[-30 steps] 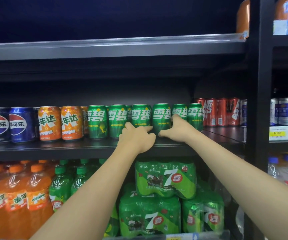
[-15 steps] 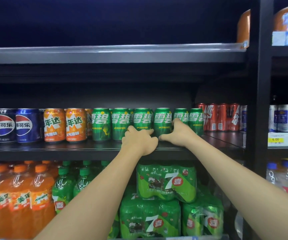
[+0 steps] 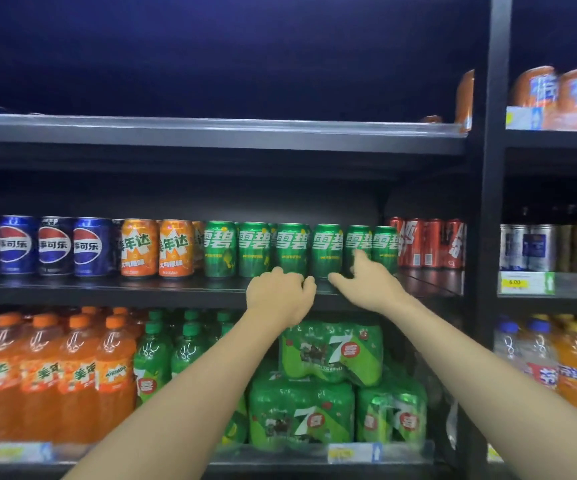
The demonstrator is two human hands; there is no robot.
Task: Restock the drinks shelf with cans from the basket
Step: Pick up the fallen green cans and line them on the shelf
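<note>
Both hands reach the shelf [image 3: 107,289] edge below the green cans [image 3: 290,249]. Left hand [image 3: 278,294], at 9 o'clock of the right hand [image 3: 370,285], has its grip clenched on nothing; the right's is released, fingers spread.

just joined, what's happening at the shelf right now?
A person is working the green cans on the middle shelf, both arms stretched out to it. The left hand is curled at the shelf edge in front of one green can. The right hand is spread open, fingers up against the next green cans. Neither hand clearly holds a can. Blue and orange cans stand to the left, red ones to the right. No basket is in view.
</note>
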